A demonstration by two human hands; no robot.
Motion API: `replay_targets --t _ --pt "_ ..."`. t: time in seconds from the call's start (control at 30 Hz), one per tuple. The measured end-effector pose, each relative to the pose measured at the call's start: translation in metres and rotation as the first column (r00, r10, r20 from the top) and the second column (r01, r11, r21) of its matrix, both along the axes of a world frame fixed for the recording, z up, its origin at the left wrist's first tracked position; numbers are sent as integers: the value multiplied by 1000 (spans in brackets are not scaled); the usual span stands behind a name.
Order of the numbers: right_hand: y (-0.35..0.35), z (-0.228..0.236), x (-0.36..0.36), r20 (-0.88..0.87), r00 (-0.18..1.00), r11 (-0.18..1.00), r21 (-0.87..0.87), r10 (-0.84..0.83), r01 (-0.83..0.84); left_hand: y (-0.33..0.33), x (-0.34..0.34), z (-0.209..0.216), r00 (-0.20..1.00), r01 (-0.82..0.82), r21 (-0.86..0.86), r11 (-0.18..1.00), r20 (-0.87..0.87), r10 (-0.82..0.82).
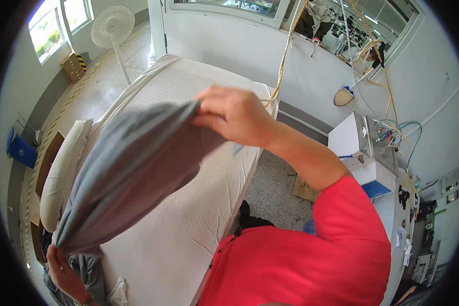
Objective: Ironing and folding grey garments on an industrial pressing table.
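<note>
First: Where do we place the grey cloth [137, 168]?

Second: We find it above the left part of the bench [188, 219], stretched slantwise between the two hands. Its surface is blurred, so we cannot tell what kind of article it is, nor whether its lower edge touches the bench cover.

First: State of the fingers?

Second: On the right hand [237, 115], thumb and fingers are pinched together on the far corner, raised over the bench. On the left hand [64, 273], low at the bench's left side, the fingers are closed around the near end.

First: How far along do we put the work?

Second: We judge it partway. The cloth is picked up, held at both ends and drawn out lengthwise; that much we record as done. It is not laid flat, and its middle hangs in loose folds, so we list setting it down and smoothing as outstanding.

First: Anything else nearby?

Second: A crumpled grey heap [92, 268] lies beside the left hand, unspread, with a small white piece [118, 291] next to it. We note a pale padded roll [64, 176] along the bench's left side.
</note>
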State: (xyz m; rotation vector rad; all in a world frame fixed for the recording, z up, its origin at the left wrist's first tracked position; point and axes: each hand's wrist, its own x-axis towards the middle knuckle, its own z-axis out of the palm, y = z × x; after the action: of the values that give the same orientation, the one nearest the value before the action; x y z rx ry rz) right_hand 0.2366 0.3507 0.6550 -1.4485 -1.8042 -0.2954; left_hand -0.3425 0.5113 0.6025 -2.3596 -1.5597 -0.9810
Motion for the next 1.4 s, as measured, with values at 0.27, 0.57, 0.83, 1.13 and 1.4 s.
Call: replay_targets --t 0.27,0.57,0.83,1.13,1.4 --pt "-68 -9 -79 -522 850 929 -279 64 -241 77 30 10 828 68 -52 996 560 -27" --pt "-16 -122 -36 -678 628 905 -412 -383 108 248 193 -110 747 605 -465 646 612 -260" --pt "29 -71 -10 -416 840 937 -141 -349 319 359 259 -61 475 795 -148 588 755 -452" --pt "23 -180 -109 -212 961 962 -242 -180 127 329 165 -207 642 692 -329 643 686 -341" --pt "-10 -260 -201 -312 950 909 -390 21 -148 240 62 -278 885 399 -442 803 415 -211"
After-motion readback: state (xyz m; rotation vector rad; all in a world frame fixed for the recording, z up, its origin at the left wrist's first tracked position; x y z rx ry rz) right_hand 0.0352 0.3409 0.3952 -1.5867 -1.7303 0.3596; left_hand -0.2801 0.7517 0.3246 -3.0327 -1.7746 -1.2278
